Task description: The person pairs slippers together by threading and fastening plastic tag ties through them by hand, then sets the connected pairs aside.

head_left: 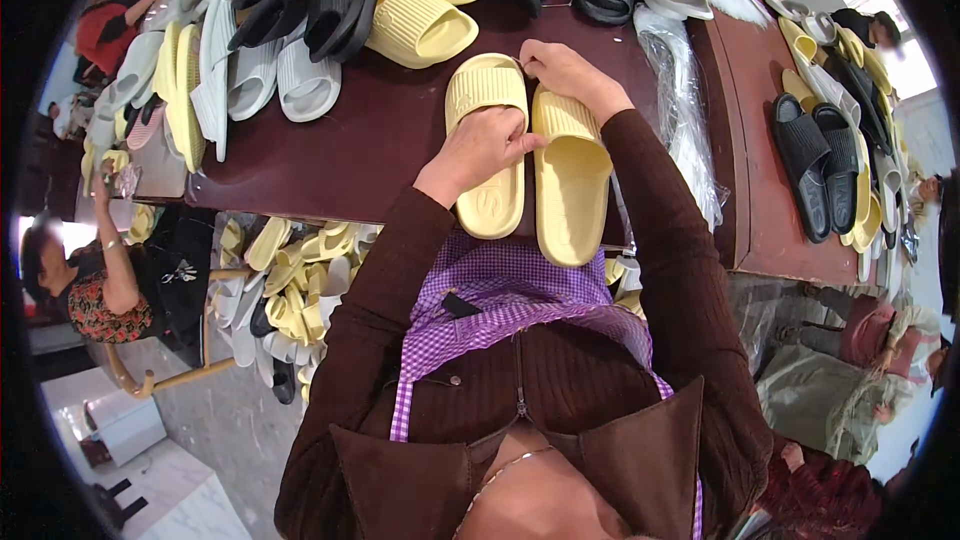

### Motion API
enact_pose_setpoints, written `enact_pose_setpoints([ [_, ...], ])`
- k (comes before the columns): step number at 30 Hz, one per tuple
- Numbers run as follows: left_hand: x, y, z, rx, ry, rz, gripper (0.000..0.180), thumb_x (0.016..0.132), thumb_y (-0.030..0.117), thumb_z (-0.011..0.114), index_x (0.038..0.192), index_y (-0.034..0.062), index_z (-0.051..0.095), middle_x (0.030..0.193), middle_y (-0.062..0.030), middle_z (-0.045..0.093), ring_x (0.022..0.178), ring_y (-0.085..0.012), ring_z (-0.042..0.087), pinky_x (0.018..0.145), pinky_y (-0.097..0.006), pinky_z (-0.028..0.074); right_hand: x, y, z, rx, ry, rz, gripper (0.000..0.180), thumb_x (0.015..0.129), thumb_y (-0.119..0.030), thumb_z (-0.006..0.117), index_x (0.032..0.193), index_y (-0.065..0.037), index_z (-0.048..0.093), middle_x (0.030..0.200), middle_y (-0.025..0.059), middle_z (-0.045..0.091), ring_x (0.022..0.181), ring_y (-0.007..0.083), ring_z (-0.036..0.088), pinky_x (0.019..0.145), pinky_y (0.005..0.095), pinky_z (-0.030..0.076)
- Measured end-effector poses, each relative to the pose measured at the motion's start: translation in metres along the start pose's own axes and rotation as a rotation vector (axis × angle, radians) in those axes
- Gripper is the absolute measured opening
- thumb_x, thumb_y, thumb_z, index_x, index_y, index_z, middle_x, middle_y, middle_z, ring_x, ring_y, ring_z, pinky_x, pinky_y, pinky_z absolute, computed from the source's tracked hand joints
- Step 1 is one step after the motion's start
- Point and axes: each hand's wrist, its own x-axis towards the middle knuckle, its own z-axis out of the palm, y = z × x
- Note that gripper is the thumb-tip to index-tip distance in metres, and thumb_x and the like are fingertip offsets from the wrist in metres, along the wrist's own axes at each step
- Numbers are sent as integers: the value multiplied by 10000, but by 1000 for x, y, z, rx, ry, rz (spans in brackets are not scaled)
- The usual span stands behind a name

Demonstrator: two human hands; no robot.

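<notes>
Two pale yellow slide sandals lie side by side on a dark brown table [340, 150] in front of me. My left hand [487, 143] rests on the left yellow sandal [490, 195], fingers curled over its strap and reaching toward the right yellow sandal [570, 185]. My right hand [563, 70] is closed at the toe ends of the pair, pinching something small I cannot make out where the two sandals meet.
A heap of yellow, black, grey and white sandals [330, 10] covers the table's far side. Clear plastic bags [685, 110] lie to the right. Another table with sandals [830, 140] stands further right. A bin of sandals [285, 290] sits below left. Other people sit around.
</notes>
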Motion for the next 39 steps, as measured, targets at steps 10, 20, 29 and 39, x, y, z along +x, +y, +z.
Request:
enact_pose_setpoints([
  [10,-17,15,5,-62,307,129,209,844,191,651,858,-2,570,809,-164,598,682,-340,574,620,-405,460,-17,-18,-26,-125,331,-91,90,880,-80,518,959,-38,530,872,184,610,843,369,591,722,416,469],
  [20,50,4,-13,-424,411,-120,246,826,53,564,1054,-35,580,927,-166,648,694,-259,633,644,-332,501,-38,-44,-7,53,649,-231,64,864,15,534,920,-14,522,828,158,571,767,331,581,682,368,485],
  [29,86,-19,12,-532,62,-282,227,851,90,575,1037,-36,604,833,-68,653,688,-116,585,622,-256,486,-53,-41,-4,181,731,-203,60,839,14,538,888,-20,533,809,165,565,763,343,579,675,382,487],
  [39,64,-28,-48,-425,437,-321,200,839,136,618,912,-49,637,813,-102,677,717,-144,614,657,-280,494,-53,-20,3,597,649,17,31,886,0,578,916,2,571,833,25,613,797,98,603,720,231,489],
])
